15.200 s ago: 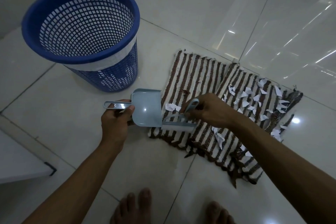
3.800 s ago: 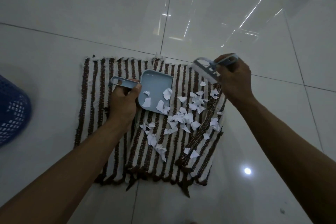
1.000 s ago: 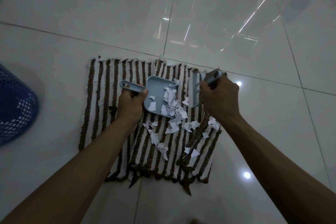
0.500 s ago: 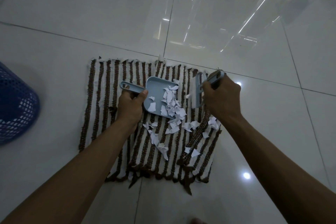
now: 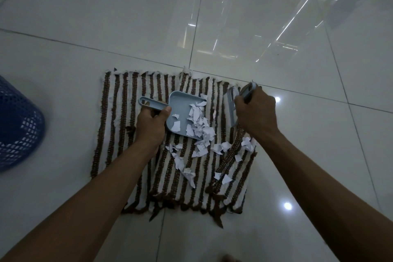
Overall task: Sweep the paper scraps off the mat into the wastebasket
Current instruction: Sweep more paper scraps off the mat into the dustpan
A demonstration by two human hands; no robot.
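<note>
- Head view is showing me bending over the striped mat (image 5: 119, 117) on the tiled floor (image 5: 297, 134), with both arms reaching down to it.
- My left hand (image 5: 152, 122) is gripping the dustpan (image 5: 178, 104) by its handle, thumb on top, and is resting the pan on the mat with its open lip facing right.
- My right hand (image 5: 255, 112) is curling round the handle of the small brush (image 5: 230, 104). Its head is running along the stripes, apart from the pan; I cannot tell whether the bristles are touching the mat.
- The paper scraps (image 5: 197, 121) are lying partly in the pan, heaped at its lip and spilling over it. More are lying scattered on the mat below the pan and near my right wrist.
- The wastebasket (image 5: 19, 125) is standing well apart to the left, only partly in view.
- I am judging the scraps to be very light, thin and curled. They are likely to be fluttering over the lip under a hard flick and catching in the rough weave, so short, low strokes are looking wise.
- I am not planning to pinch them. The pan's handle is the place to be holding, kept level, since a tilt or a quick swing is risking the heap.
</note>
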